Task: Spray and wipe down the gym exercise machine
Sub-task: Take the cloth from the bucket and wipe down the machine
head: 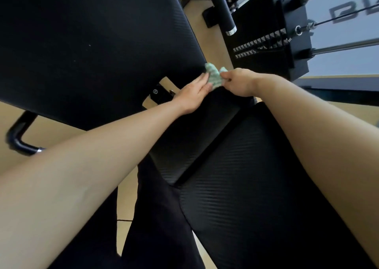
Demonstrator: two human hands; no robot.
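A crumpled green-and-white cloth (275,76) sits between my two hands at the gap where the machine's large black back pad (92,49) meets the smaller seat pad (194,133). My left hand (193,95) lies flat with its fingertips touching the cloth's left side. From the right, my right hand (238,82) pinches the cloth between finger and thumb. A second textured black pad (246,197) lies nearer to me. No spray bottle is in view.
The black weight stack (264,43) with chrome guide rods and a cable stands at the upper right. A black handle with a chrome end (223,8) hangs at the top, and a curved black handle (20,139) sits at the left. My black trouser leg (160,217) is below.
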